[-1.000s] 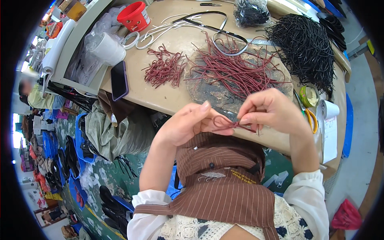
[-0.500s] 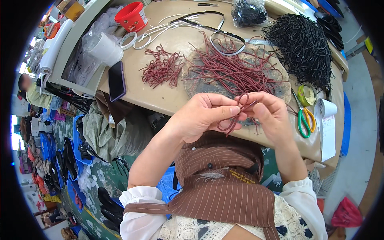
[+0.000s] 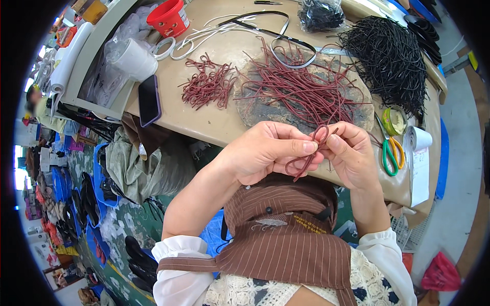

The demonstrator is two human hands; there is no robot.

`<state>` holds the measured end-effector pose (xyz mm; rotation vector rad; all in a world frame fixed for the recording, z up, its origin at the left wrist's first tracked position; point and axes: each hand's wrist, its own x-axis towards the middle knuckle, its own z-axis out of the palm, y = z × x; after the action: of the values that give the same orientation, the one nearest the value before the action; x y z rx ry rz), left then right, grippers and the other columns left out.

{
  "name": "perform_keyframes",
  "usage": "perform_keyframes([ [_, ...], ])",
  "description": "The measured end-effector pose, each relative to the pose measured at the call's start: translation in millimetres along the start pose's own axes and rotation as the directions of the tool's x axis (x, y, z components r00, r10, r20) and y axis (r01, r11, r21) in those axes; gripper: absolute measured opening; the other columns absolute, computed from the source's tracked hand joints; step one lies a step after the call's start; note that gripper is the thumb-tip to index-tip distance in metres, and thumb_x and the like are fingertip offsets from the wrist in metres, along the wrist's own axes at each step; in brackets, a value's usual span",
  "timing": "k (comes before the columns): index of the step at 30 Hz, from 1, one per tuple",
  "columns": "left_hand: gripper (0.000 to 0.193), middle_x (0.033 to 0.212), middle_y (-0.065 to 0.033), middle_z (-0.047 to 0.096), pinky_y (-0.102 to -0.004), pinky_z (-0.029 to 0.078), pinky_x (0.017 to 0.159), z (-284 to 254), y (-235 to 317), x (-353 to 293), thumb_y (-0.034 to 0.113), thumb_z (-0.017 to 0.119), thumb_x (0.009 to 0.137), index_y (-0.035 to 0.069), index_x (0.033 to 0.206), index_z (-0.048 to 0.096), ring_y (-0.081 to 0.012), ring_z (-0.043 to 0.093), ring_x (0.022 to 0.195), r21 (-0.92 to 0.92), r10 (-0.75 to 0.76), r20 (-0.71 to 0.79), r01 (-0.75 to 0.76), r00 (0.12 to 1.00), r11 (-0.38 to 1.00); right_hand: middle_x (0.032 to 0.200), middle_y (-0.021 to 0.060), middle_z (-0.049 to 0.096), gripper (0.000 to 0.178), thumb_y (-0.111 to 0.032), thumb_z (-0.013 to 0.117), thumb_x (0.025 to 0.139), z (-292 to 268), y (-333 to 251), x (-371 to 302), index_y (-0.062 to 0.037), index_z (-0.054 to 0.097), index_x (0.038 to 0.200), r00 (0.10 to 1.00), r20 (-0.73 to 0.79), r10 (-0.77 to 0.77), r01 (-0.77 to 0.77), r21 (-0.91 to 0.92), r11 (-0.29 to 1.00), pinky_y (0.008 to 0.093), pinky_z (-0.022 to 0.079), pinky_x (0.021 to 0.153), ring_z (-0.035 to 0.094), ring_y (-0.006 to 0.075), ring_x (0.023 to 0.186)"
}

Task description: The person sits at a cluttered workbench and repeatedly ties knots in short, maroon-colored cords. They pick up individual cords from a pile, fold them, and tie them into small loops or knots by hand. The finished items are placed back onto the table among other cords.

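Between my hands, at the table's near edge, is a dark red cord [image 3: 298, 167] bent into loops. My left hand [image 3: 270, 152] pinches it between thumb and forefinger, one loop standing up above the thumb and another hanging below. My right hand [image 3: 351, 155] has thumb and forefinger closed on the cord close beside the left fingertips. Just beyond lies a loose heap of dark red cords [image 3: 306, 92] on a worn round slab [image 3: 365, 109]. A smaller pile of looped red cords [image 3: 206, 84] sits to its left.
To the right are scissors [image 3: 392, 153] with green and orange handles, an open round tin [image 3: 394, 121], a paper roll [image 3: 418, 137] and a bundle of black cords [image 3: 385, 61]. Leftward lie a phone [image 3: 149, 101], a red tub [image 3: 168, 18] and white cords [image 3: 204, 35].
Both hands have shifted slightly to the right with the cord. My right fingertips have closed in on the cord's upper loop, and its free end now points more upward.
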<state>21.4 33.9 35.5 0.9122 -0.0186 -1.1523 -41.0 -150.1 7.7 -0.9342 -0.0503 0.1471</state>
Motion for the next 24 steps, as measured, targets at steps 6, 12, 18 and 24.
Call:
perform_keyframes([
  [6,0.012,0.082,-0.016,0.063,-0.0281,0.048,0.058,-3.2,0.9,3.9,0.009,0.06,0.081,-0.002,0.085,0.06,-0.0162,0.058,0.065,0.095,0.031,-0.001,-0.031,1.0,0.995,0.097,0.0107,0.06,0.011,-0.006,0.056,0.083,-0.7,-4.1,3.3,0.0022,0.056,0.091,0.999,0.031,0.034,-0.033,-0.041,0.999,0.0295,0.049,0.077,0.059,0.0158,0.087],
  [12,0.012,0.081,-0.0164,0.063,-0.0258,0.047,0.057,-8.8,1.5,5.5,0.009,0.061,0.08,-0.002,0.085,0.061,-0.0154,0.057,0.061,0.095,0.023,0.041,-0.027,0.999,0.995,0.095,0.0101,0.06,0.011,-0.003,0.056,0.083,7.4,-14.5,6.1,0.0041,0.057,0.091,0.998,0.069,-0.002,0.028,-0.382,0.924,0.0251,0.048,0.075,0.057,0.0113,0.084],
  [18,0.013,0.082,-0.0173,0.064,-0.0301,0.052,0.062,-11.3,6.9,1.1,0.009,0.061,0.08,-0.002,0.088,0.06,-0.0214,0.063,0.069,0.046,-0.101,0.062,0.099,0.993,0.994,0.094,0.0102,0.061,0.013,-0.005,0.056,0.083,6.5,-16.3,4.1,0.0048,0.057,0.092,0.994,0.065,0.088,-0.061,-0.339,0.939,0.0243,0.047,0.076,0.057,0.0106,0.084],
  [24,0.012,0.083,-0.0189,0.063,-0.031,0.053,0.062,-15.5,8.7,0.1,0.008,0.061,0.08,-0.002,0.087,0.06,-0.024,0.064,0.072,0.066,-0.15,0.117,0.143,0.982,0.988,0.095,0.0116,0.061,0.015,-0.008,0.058,0.083,6.0,-15.2,2.8,0.0051,0.057,0.091,0.986,0.09,0.141,-0.115,-0.245,0.963,0.0267,0.048,0.079,0.058,0.0133,0.086],
])
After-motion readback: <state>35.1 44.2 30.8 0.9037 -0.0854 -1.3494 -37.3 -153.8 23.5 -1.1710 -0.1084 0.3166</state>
